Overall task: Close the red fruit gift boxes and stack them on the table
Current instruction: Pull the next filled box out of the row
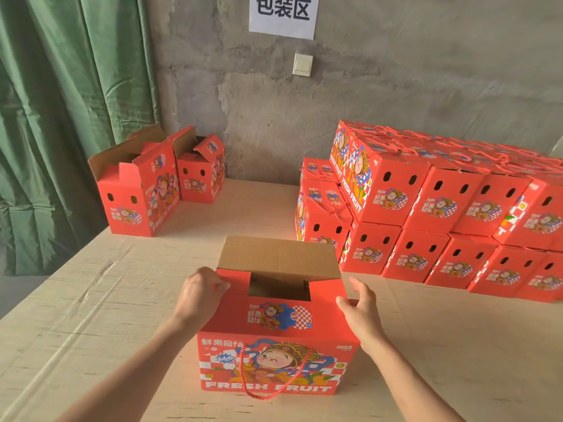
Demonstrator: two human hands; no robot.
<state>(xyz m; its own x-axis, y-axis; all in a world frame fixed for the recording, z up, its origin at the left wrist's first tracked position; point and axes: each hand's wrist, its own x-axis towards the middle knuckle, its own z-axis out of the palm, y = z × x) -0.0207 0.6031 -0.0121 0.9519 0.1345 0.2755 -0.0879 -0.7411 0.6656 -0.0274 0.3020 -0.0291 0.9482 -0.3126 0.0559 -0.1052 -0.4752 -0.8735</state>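
Note:
A red fruit gift box stands on the table right in front of me. Its near lid flap is folded down, and its far flap stands up showing brown cardboard. A red rope handle hangs down its front. My left hand grips the lid's left edge with curled fingers. My right hand touches the lid's right edge, its fingers spread and loosely bent. A stack of several closed red boxes fills the right side, two layers high.
Two open red boxes with raised flaps stand at the far left of the table. A green curtain hangs on the left. The concrete wall behind carries a paper sign and a light switch.

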